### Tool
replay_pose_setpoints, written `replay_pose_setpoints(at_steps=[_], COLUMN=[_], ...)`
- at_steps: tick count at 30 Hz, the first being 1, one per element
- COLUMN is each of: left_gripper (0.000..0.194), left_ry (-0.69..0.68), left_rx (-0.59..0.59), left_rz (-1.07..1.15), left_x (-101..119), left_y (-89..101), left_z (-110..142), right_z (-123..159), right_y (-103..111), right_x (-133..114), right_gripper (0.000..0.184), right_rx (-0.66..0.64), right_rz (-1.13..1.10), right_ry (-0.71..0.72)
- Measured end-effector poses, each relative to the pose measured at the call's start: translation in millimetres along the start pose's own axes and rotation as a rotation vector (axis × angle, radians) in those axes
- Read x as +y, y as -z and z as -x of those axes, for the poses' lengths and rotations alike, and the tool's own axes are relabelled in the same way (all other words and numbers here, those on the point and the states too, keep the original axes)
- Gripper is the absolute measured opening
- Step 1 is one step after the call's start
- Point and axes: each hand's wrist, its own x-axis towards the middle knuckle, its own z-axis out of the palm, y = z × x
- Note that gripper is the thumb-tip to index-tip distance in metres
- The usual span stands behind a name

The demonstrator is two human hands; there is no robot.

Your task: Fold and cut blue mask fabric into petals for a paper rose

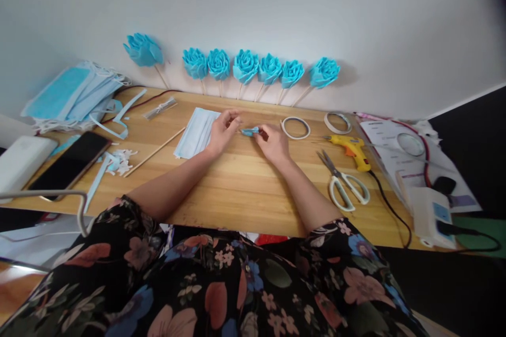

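A small folded piece of blue mask fabric [250, 131] is pinched between the thumb and fingers of my right hand [274, 142], just above the middle of the table. To its left, my left hand [223, 130] has bent fingers with a gap between thumb and forefinger, and I see nothing held there. The left fingertips come close to the fabric's left end. Partly under my left wrist lies a pale blue face mask [193, 134], flat on the wood. A thin wooden stick [156, 151] lies slanted left of that mask.
Several blue fabric flowers [245, 67] on sticks lean along the wall. Tape rolls [296, 128], white-handled scissors [343, 181] and a yellow glue gun [351, 150] lie right. A mask pile [75, 92], phone [71, 163] and fabric scraps [118, 161] are left. A power strip [430, 216] sits at far right.
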Motion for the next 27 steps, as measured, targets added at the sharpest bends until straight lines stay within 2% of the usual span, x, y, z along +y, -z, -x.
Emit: replay_pose_setpoints(at_steps=[6,12,19,27], left_gripper=[0.043,0.034,0.012,0.017], left_ry=[0.001,0.064,0.113,0.064], left_rx=[-0.105,-0.228,-0.202,-0.17], left_rz=[-0.043,-0.082,0.003,0.09], left_x=[11.0,12.9,9.0,5.3], left_y=[0.1,-5.8,-8.6,-8.5], left_z=[3.8,4.3,2.4,1.2], right_z=[0.0,0.9,3.4,3.1], right_y=[-0.5,0.3,1.4,-1.0], right_x=[-1.6,-4.4,-4.5,-3.8], right_gripper=[0.027,0.032,0.035,0.035], right_rx=[0.022,0.005,-0.024,-0.024], right_rz=[-0.314,-0.438,-0.44,-0.558], right_ry=[-0.156,-0.145,-0.132,-0.154])
